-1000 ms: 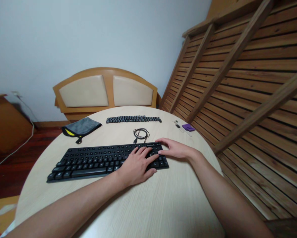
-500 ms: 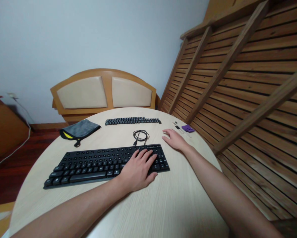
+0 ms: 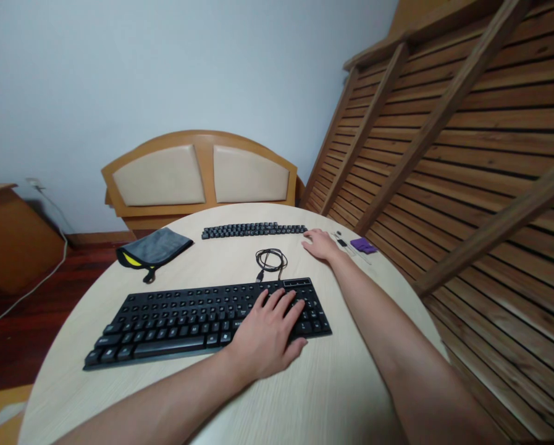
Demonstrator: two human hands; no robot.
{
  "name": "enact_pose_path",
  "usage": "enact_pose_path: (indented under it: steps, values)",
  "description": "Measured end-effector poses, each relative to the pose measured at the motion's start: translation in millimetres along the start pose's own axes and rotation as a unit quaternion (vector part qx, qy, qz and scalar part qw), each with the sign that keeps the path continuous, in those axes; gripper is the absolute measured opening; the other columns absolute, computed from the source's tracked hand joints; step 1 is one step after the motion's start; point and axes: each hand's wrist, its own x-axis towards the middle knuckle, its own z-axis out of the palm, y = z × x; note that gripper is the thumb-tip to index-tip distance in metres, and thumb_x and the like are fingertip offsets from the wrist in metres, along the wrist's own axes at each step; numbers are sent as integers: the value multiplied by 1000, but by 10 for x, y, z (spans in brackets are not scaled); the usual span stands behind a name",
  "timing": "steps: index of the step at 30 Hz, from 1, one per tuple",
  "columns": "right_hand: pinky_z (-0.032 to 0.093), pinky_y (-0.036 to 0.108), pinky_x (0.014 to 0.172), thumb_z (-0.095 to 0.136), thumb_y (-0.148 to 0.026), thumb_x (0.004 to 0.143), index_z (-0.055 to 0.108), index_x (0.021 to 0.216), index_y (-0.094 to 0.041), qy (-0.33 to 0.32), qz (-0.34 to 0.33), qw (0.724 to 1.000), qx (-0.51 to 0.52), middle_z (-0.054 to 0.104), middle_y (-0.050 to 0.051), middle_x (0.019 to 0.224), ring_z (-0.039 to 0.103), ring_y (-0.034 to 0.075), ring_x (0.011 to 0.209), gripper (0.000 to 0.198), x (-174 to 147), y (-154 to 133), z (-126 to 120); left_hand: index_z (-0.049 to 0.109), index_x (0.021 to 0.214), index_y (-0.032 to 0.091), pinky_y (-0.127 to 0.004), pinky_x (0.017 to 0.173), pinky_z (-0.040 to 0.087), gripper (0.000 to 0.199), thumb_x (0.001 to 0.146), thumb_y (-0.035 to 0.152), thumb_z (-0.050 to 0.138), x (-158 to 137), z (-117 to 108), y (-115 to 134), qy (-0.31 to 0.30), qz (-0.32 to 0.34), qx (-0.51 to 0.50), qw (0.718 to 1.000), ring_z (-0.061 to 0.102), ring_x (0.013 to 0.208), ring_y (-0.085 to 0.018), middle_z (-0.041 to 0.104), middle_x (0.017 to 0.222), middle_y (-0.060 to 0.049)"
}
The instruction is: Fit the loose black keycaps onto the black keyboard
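A black keyboard (image 3: 179, 321) lies on the round table, showing many bare key posts in its upper rows and keycaps along its lower rows. My left hand (image 3: 270, 334) rests on its right end with fingers spread over the number pad. Further back, loose black keycaps (image 3: 253, 230) stand lined up in rows. At the right end of those rows is my right hand (image 3: 322, 245), its fingertips stretched toward the last caps; I cannot tell whether they touch. A coiled black cable (image 3: 271, 259) with a USB plug sits behind the keyboard.
A grey cloth (image 3: 156, 248) with a yellow lining is at the table's left. Small dark parts (image 3: 342, 243) and a purple cloth (image 3: 364, 245) lie near the right edge. A slatted wooden panel (image 3: 443, 173) leans beside the table (image 3: 332, 395). A headboard (image 3: 207, 167) stands behind.
My right hand has moved back and left to the right end of the keycap rows. My left hand stays on the keyboard. The view has shifted slightly.
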Motion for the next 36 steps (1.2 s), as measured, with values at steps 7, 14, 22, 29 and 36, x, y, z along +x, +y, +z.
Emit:
enact_pose_path:
  steps: [7, 14, 22, 29, 36]
  values:
    - [35, 36, 107, 57, -38, 92, 63, 129, -13, 0, 14, 1000, -23, 61, 16, 134, 53, 28, 123, 45, -61, -13, -45, 41, 148, 19, -56, 115, 29, 62, 98, 55, 42, 8, -9, 2, 1, 2, 1, 1000, 38, 140, -34, 43, 153, -13]
    - [43, 33, 92, 57, -25, 89, 72, 110, -16, 8, 34, 999, -37, 70, 14, 117, 63, 26, 108, 26, -489, -123, -262, 42, 147, 19, -56, 116, 28, 61, 98, 54, 43, 5, -1, 3, 3, 4, 8, 1000, 38, 140, -34, 44, 153, -13]
    - [41, 29, 68, 64, -22, 82, 69, 95, -20, -3, 52, 998, -28, 74, 8, 91, 66, 24, 85, 14, -1086, -304, -481, 44, 146, 17, -53, 116, 29, 61, 97, 53, 46, 11, -15, 7, 4, 7, 18, 1000, 39, 140, -33, 46, 151, -13]
    - [41, 27, 69, 66, -30, 83, 66, 121, -25, -44, -32, 997, 47, 72, 3, 88, 64, 19, 79, 38, -1393, -328, -558, 44, 146, 17, -52, 116, 29, 61, 96, 53, 48, 4, -15, 1, 6, 10, 21, 1000, 40, 139, -32, 46, 151, -13]
    - [43, 28, 68, 73, -37, 79, 64, 126, -17, -101, -46, 981, 161, 70, 3, 82, 63, 18, 74, 52, -1410, -168, -583, 43, 147, 18, -52, 116, 29, 61, 96, 52, 49, 3, -32, -1, 2, 9, 21, 1000, 39, 140, -32, 46, 151, -13]
